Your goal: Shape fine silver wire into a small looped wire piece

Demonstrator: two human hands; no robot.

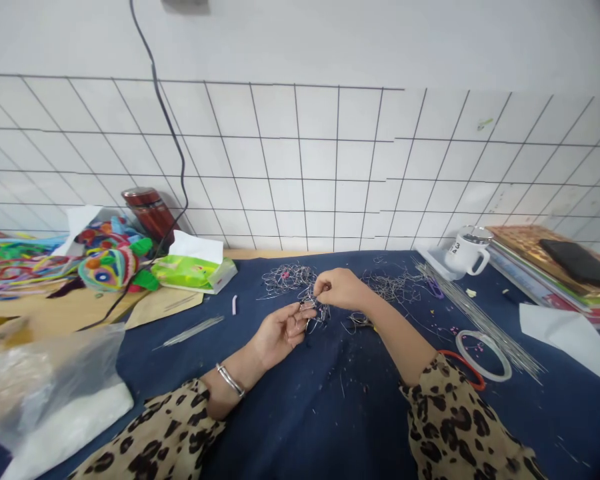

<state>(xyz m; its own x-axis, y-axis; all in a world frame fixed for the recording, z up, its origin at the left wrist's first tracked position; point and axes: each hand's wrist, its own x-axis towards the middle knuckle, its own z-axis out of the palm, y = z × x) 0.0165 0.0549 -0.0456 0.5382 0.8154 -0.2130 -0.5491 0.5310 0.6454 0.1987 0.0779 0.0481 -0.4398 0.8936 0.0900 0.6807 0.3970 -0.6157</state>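
Palm up, my left hand (283,332) curls its fingers around the edge of a small bunch of bent silvery wire (321,315). My right hand (345,290) is closed in a pinch just above it, with the fingertips at the top of the same wire; the exact strand is too fine to make out. Behind my hands lies a loose tangle of wire (286,279), and a second wire tangle (393,288) spreads to the right. A few wire loops (357,322) lie below my right wrist.
Straight wires (480,320) lie at right, near a clear ring (484,357), a red ring (465,370) and a white mug (467,253). Books (535,267) carry a phone (583,262). Leftward are tissues (195,270), thin needles (193,331) and a plastic bag (55,400).
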